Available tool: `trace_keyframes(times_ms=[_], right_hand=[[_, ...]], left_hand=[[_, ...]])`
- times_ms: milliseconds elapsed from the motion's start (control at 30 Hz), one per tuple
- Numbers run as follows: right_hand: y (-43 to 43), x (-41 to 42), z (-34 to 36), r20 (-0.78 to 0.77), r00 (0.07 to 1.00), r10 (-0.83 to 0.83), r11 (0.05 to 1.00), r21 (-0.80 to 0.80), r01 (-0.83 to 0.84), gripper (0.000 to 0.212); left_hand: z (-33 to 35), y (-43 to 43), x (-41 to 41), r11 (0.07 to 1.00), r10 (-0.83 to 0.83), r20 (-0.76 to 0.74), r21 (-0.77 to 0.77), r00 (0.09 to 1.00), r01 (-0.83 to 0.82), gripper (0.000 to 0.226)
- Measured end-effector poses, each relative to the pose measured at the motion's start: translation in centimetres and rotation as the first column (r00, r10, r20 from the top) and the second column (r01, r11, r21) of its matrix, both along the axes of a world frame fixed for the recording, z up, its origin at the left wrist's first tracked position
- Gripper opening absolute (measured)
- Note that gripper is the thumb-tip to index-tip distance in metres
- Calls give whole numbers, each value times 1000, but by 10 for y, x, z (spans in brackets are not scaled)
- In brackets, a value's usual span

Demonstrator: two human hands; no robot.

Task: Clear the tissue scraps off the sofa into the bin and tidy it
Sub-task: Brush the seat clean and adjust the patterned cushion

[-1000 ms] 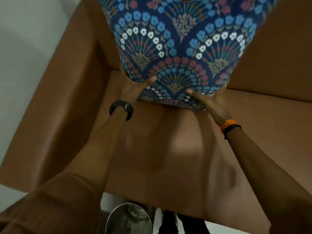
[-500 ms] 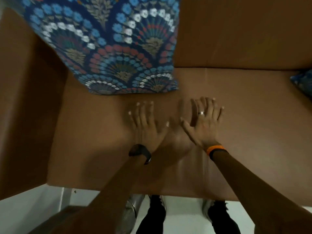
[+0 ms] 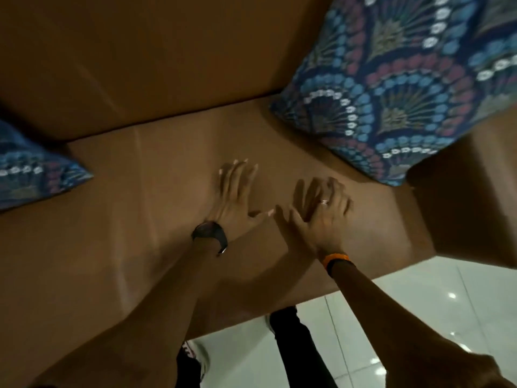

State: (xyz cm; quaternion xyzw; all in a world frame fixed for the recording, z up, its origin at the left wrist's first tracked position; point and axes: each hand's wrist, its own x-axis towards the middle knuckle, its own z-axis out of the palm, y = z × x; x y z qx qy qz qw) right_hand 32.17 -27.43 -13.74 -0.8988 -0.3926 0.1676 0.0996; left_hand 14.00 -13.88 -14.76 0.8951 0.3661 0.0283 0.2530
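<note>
The left hand (image 3: 237, 196) and the right hand (image 3: 319, 211) lie flat with spread fingers, holding nothing, on the seat of the brown smooth sofa (image 3: 126, 214), between two blue patterned cushions (image 3: 391, 88). No tissue scraps or bin are visible. This seems the tidying step; next probably smoothing the seat with even sweeps.

Both arms reach forward, left hand (image 3: 235, 200) and right hand (image 3: 319, 217) flat, fingers spread, thumbs nearly touching.
</note>
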Motion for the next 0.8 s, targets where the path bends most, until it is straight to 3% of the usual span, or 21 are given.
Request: trace_keyframes(times_ms=[67, 133, 167, 233, 300, 400, 500, 633, 733, 800], right_hand=[[-19, 41, 5, -14, 964, -265, 936, 237, 261, 89], [-24, 76, 10, -212, 868, -450, 735, 463, 494, 96], [-21, 91, 14, -307, 818, -486, 638, 515, 572, 102], [-15, 120, 21, -454, 769, -451, 558, 529, 640, 113], [-7, 149, 27, -580, 751, -315, 597, 494, 632, 117], [0, 178, 33, -680, 711, -182, 728, 393, 562, 106], [5, 185, 35, -670, 742, -26, 787, 444, 429, 93], [45, 178, 57, -670, 728, 146, 830, 484, 278, 94], [94, 162, 70, -643, 708, 291, 844, 521, 126, 81], [127, 151, 71, -649, 676, 350, 850, 524, 63, 82]], left_hand=[[21, 12, 66, 986, 58, 105, -163, 993, -41, 118], [38, 26, 121, 945, 177, 202, -309, 963, -109, 130], [43, 37, 143, 933, 215, 253, -340, 943, -121, 134], [58, 62, 182, 919, 250, 338, -377, 907, -113, 140], [69, 88, 207, 871, 310, 360, -478, 880, -111, 144], [80, 111, 217, 823, 308, 314, -562, 898, -85, 150], [93, 104, 199, 825, 331, 331, -556, 884, -101, 149], [99, 82, 123, 849, 499, 471, -432, 728, -303, 123], [99, 77, 70, 810, 586, 517, -364, 624, -460, 118], [97, 80, 58, 770, 639, 474, -389, 606, -506, 122]])
